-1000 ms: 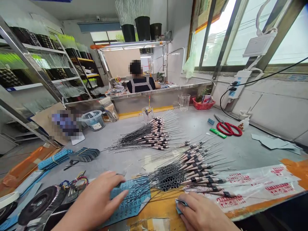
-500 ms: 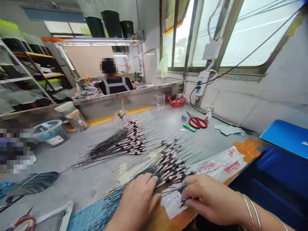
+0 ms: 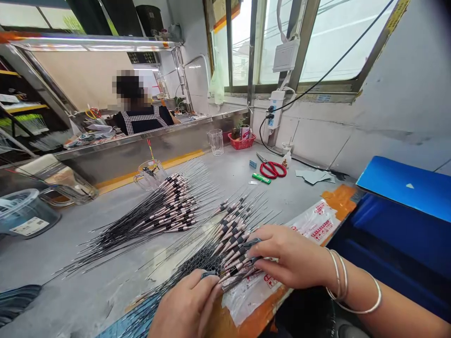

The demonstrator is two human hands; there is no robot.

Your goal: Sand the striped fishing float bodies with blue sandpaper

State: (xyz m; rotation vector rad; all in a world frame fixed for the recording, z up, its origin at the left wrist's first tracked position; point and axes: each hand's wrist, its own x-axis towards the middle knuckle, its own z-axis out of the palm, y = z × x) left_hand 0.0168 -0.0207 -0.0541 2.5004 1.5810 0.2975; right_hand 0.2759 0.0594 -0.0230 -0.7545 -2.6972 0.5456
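Note:
A pile of fishing floats [image 3: 229,234], with pinkish bodies, black bands and thin dark stems, lies at the bench's front edge. My left hand [image 3: 188,300] is closed at the near side of this pile, thumb and forefinger pinched on the stem side of a float. On the other side, my right hand [image 3: 282,253] has its fingers closed around the body end of the nearest floats. Dark grey coverings show on fingertips of both hands. Under the pile are white plastic with red print [image 3: 243,300] and a blue sheet [image 3: 123,319]. A second bundle of floats [image 3: 169,202] lies farther back.
Behind the bundles stand a glass mug [image 3: 151,173], another glass [image 3: 215,142] and a red basket [image 3: 241,141]. Red-handled scissors [image 3: 273,169] lie beside a green packet [image 3: 261,178]. A blue box [image 3: 405,188] is at right. Another person [image 3: 141,119] sits beyond the partition.
My right hand has moved up onto the float bodies from the front edge. My left hand has shifted down and nearer. The view has swung, so the scene sits farther left.

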